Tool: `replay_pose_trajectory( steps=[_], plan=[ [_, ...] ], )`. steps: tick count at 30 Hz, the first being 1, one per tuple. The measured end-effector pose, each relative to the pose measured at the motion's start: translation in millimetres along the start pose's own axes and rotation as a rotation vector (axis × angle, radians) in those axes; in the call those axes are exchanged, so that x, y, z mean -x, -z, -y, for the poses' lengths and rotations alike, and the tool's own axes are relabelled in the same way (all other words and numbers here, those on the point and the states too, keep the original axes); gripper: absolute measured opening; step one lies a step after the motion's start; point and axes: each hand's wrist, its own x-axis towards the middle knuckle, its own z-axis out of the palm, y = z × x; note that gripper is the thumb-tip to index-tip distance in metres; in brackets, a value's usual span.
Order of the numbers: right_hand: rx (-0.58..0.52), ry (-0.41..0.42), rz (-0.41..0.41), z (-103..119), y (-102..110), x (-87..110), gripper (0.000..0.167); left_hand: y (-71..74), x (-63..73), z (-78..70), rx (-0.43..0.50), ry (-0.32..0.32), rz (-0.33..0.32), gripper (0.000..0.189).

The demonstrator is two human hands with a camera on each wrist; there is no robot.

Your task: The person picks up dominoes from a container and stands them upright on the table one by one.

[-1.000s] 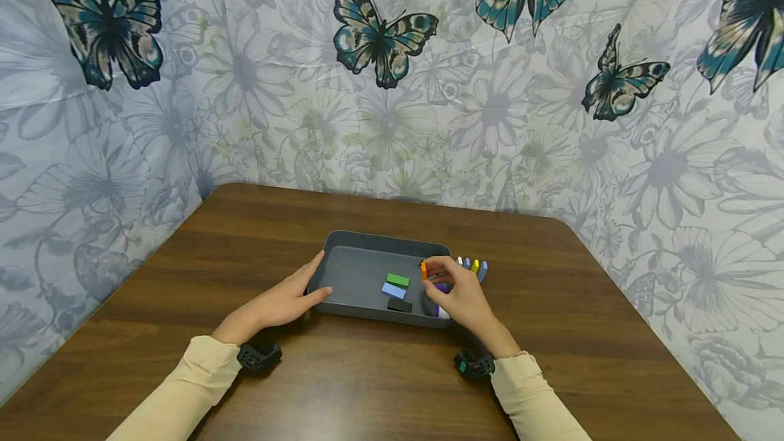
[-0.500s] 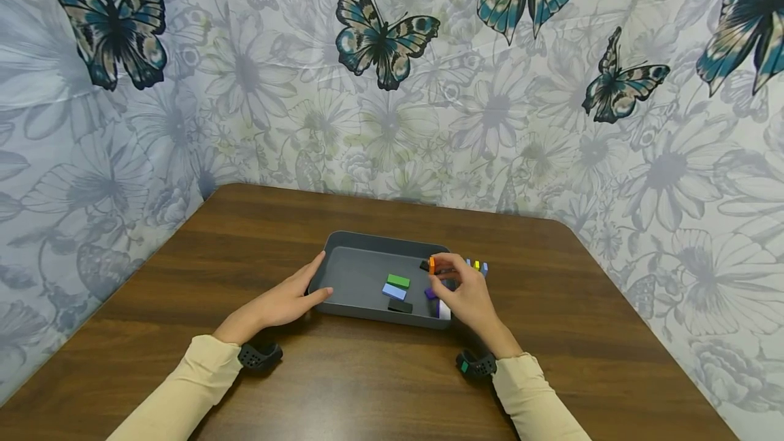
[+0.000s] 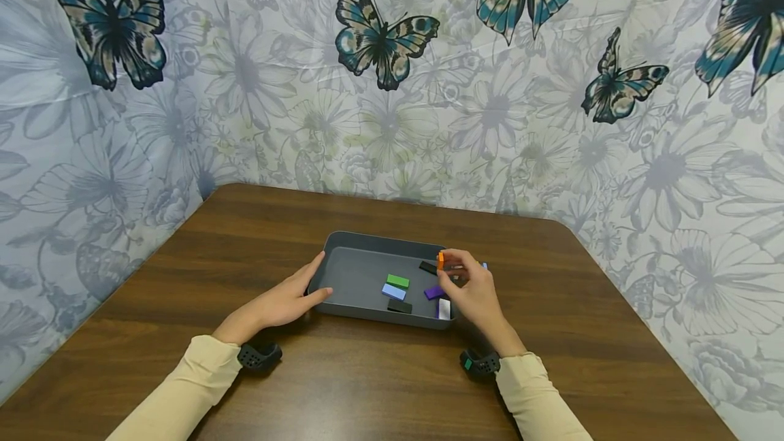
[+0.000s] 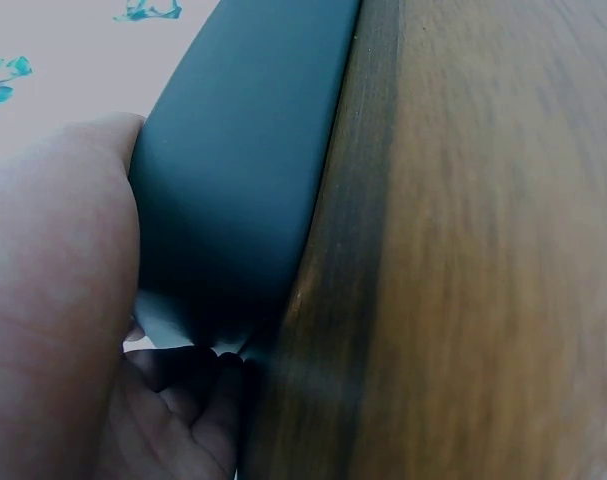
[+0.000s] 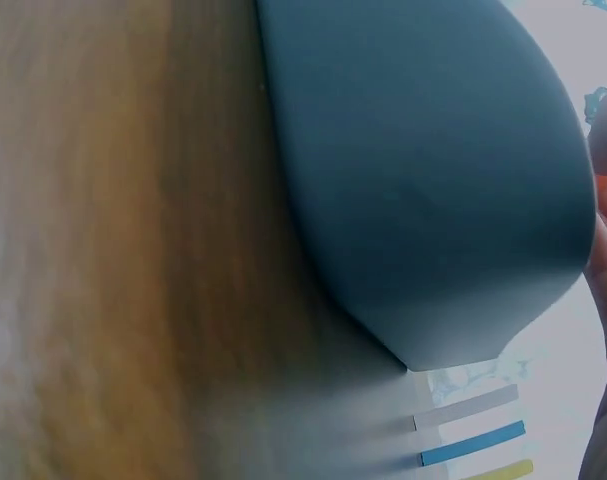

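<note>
The grey tray point(image 3: 361, 278) sits on the table, and my left hand point(image 3: 278, 301) holds its left end, thumb over the front corner and fingers along the side. My right hand point(image 3: 470, 288) pinches an upright orange domino point(image 3: 440, 260) between thumb and fingers, above the tray's right rim. Inside the tray lie a green domino point(image 3: 398, 281), a light blue domino point(image 3: 394, 291), two black ones, a purple domino point(image 3: 433, 292) and a white domino point(image 3: 444, 309). In the right wrist view, the orange piece is mostly hidden by fingers.
Beyond the tray's right end, a row of dominoes stands on the table, with a white domino point(image 5: 468, 408), a blue domino point(image 5: 473, 443) and a yellow domino point(image 5: 505, 470). The right hand mostly hides this row in the head view. Butterfly-print fabric hangs behind the wooden table point(image 3: 367, 373).
My right hand has moved right with the orange domino, from over the tray to its right rim, uncovering the black, purple and white dominoes. The left hand stays on the tray.
</note>
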Motion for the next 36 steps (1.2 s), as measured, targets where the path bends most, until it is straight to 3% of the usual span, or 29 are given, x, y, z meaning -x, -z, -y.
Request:
replay_pose_trajectory(
  steps=[11,22,27,36],
  plan=[
    [0.024,0.007,-0.056,35.0,10.4,-9.6,0.036,0.0,-0.9,-0.4,-0.001,0.018,0.004,0.092],
    [0.023,0.041,-0.107,31.2,23.8,-13.6,0.038,0.7,-0.6,-3.6,0.009,0.019,0.004,0.088],
    [0.031,0.021,-0.141,30.6,28.0,-14.9,0.038,1.7,-1.8,-4.7,0.008,0.012,0.005,0.088],
    [-0.027,-0.028,-0.122,33.3,26.4,-13.4,0.037,0.1,0.5,-1.2,-0.001,0.012,-0.007,0.088]
  ],
)
